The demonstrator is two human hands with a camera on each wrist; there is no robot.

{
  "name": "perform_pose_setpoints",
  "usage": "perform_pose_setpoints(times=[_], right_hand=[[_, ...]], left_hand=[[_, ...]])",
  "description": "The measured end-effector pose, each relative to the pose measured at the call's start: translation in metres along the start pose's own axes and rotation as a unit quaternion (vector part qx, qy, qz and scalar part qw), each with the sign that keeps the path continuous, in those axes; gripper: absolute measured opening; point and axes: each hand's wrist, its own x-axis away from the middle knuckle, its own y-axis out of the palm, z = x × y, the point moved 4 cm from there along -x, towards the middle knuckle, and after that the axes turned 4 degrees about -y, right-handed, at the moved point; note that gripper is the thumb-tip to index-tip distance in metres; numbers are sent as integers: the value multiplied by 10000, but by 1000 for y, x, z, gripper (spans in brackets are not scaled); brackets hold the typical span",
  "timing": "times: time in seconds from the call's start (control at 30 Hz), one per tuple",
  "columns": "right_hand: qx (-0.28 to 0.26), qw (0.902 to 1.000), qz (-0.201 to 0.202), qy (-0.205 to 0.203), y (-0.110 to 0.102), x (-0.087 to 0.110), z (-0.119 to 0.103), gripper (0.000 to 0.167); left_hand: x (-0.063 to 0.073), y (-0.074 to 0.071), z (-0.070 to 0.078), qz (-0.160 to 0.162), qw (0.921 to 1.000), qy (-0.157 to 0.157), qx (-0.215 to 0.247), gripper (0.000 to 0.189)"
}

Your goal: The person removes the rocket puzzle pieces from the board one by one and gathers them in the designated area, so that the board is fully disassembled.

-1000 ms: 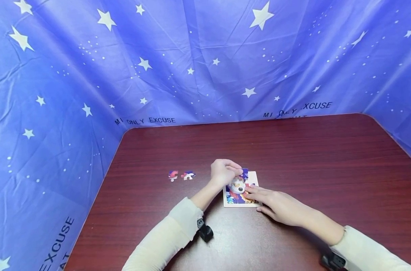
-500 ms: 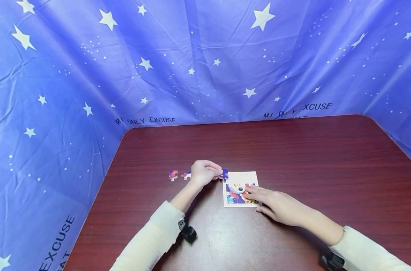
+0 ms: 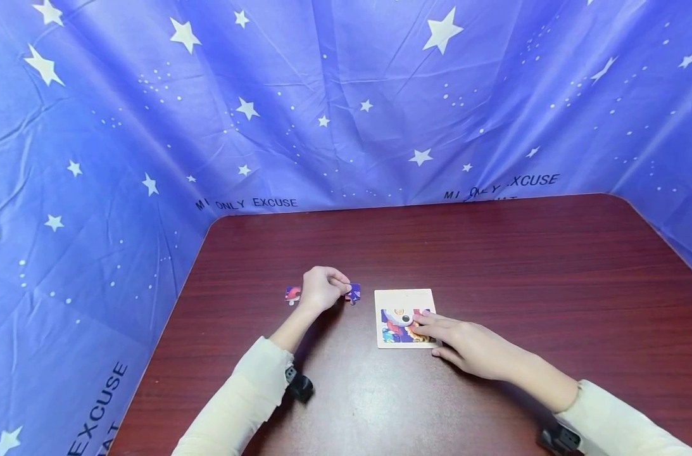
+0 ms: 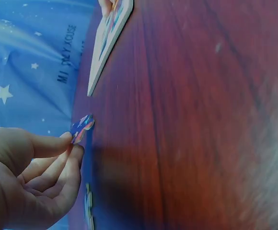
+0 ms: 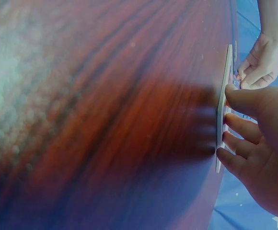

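Between thumb and fingertips, my left hand (image 3: 321, 288) pinches a purple jigsaw piece (image 3: 354, 292), just off the table and left of the puzzle board. The left wrist view shows this piece (image 4: 83, 128) tilted at the fingertips. My right hand (image 3: 465, 347) rests with extended fingers on the right side of the puzzle board (image 3: 402, 296). Assembled pieces with a cartoon picture (image 3: 395, 326) fill the board's lower part; its upper strip is bare and cream-coloured. A red and purple loose piece (image 3: 292, 293) lies left of my left hand, which may cover another.
The dark red wooden table (image 3: 522, 259) has rounded far corners. A blue curtain with white stars (image 3: 334, 152) stands behind and along its sides. Black cameras (image 3: 300, 386) are strapped at both sleeves.
My left hand has lifted the purple piece off the board's upper part and carried it left. The upper strip is now uncovered. My right hand stays on the board.
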Motion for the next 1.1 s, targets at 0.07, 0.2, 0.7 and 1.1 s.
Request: perform_pose_setpoints(times=[0.07,0.2,0.7,1.1], right_hand=[[0,10000,-6,7,0,0,0,43],[-40,10000,-33,29,1,0,0,43],[-31,10000,2,26,0,0,1,42],[49,9999,137,-55,0,-1,0,40]], left_hand=[[-2,-2,0,39,9997,100,-240,4],[-5,-5,0,0,9984,194,-535,5],[-8,-4,5,-169,9953,497,-813,4],[-3,1,10,-457,9961,585,-485,4]])
